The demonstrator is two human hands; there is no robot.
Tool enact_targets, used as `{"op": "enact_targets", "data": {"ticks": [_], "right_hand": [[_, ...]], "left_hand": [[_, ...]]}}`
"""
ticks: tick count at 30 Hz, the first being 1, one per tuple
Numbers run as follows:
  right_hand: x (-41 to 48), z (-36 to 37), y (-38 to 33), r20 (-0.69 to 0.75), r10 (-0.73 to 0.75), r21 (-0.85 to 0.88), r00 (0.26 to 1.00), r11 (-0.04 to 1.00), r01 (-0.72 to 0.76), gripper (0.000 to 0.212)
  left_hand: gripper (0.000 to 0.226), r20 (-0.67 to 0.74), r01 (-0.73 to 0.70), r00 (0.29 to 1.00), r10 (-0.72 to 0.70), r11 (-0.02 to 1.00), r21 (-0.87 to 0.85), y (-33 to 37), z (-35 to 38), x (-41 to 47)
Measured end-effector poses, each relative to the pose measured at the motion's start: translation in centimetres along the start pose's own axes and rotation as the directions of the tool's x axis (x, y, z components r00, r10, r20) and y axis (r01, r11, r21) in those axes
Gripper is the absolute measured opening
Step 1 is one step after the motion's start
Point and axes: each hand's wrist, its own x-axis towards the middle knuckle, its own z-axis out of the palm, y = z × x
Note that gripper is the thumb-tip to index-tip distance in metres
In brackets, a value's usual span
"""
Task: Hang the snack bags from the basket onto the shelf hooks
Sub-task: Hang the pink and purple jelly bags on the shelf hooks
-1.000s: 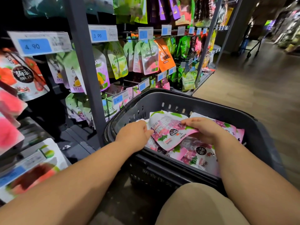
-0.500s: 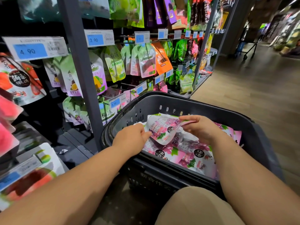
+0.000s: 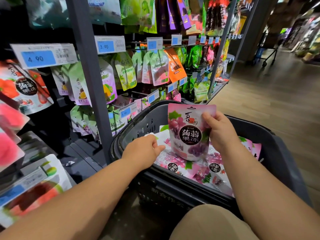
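Pink snack bag (image 3: 187, 132) with purple grapes, black roundel; dark grey basket (image 3: 277, 153)

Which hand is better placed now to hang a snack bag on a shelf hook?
Right. The right hand pinches the pink grape bag upright over the basket; the left hand is low among the other bags.
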Motion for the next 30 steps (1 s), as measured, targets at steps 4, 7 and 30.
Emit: {"op": "enact_targets", "data": {"ticks": [4,7,30], "right_hand": [[-0.2,1.6,-0.4,0.036,0.008,0.141,0.999,0.99,-0.013,0.012],[-0.4,3.1,-0.4,0.094,0.02,0.21,0.995,0.977,-0.039,0.015],[0.5,-1.5,-0.6,-0.124,0.164,-0.582,0.979,0.787,-0.205,0.027]], "left_hand": [[0.043,0.042,0.003,0.999,-0.002,1.0,-0.026,0.1,-0.3,-0.1],[0.054,0.129,-0.008,0.992,0.012,0.999,-0.034,0.2,-0.6,-0.1],[0.036,0.051,0.049,0.998,-0.024,0.817,-0.574,-0.4,-0.7,1.2]]}}
